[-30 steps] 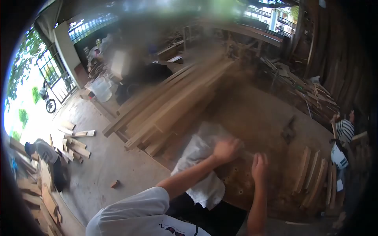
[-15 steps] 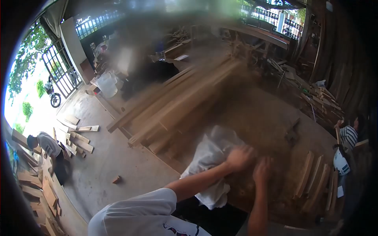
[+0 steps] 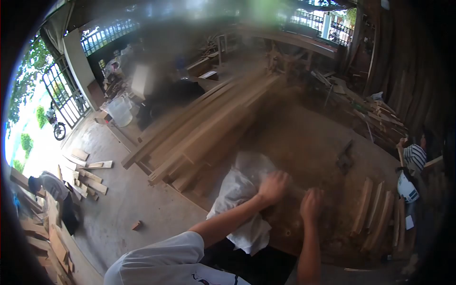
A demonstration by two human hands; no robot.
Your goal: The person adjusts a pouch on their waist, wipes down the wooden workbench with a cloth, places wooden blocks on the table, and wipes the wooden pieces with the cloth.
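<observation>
A crumpled white sack or cloth [image 3: 240, 183] lies under my left forearm, its lower end hanging near my dark-clothed lap. At its right edge is my left hand [image 3: 274, 187], fingers curled closed. My right hand [image 3: 312, 204] is a short way to the right, closed like a fist. A faint pale streak shows between the two hands, too blurred to name. Whatever the fingers hold is hidden.
Long wooden boards [image 3: 204, 128] lie stacked ahead. Short wood pieces [image 3: 375, 213] lie at right, more offcuts [image 3: 88, 175] at left. One person [image 3: 54, 190] crouches at left; another in a striped shirt [image 3: 414, 157] is at right. A dark metal piece [image 3: 344, 159] lies on the floor.
The whole view has shifted slightly, so most things appear further left. My left hand has drawn a little away from my right, widening the gap. Both hands stay closed beside the white sack.
</observation>
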